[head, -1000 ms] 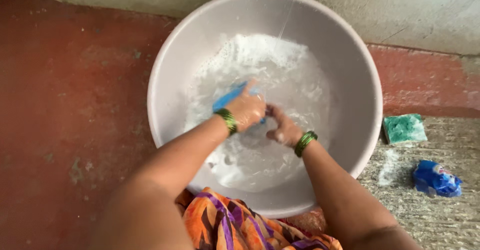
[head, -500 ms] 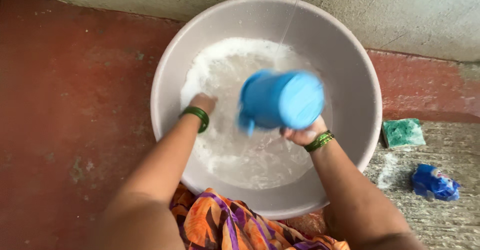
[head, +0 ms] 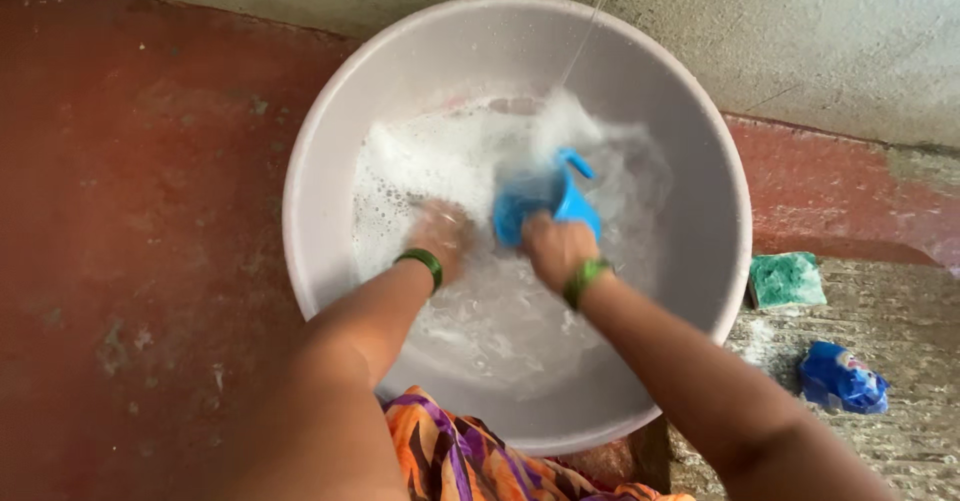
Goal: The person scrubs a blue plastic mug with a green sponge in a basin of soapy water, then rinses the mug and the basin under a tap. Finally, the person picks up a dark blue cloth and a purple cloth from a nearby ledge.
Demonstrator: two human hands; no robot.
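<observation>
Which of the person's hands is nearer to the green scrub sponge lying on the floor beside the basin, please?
Right. The right hand holds the blue mug in the basin, on the side toward the green sponge. The left hand is in the suds farther from it.

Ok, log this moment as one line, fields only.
right hand: grips blue mug | left hand: in soapy water | basin: grey, on red floor | beside: green sponge, blue packet
</observation>
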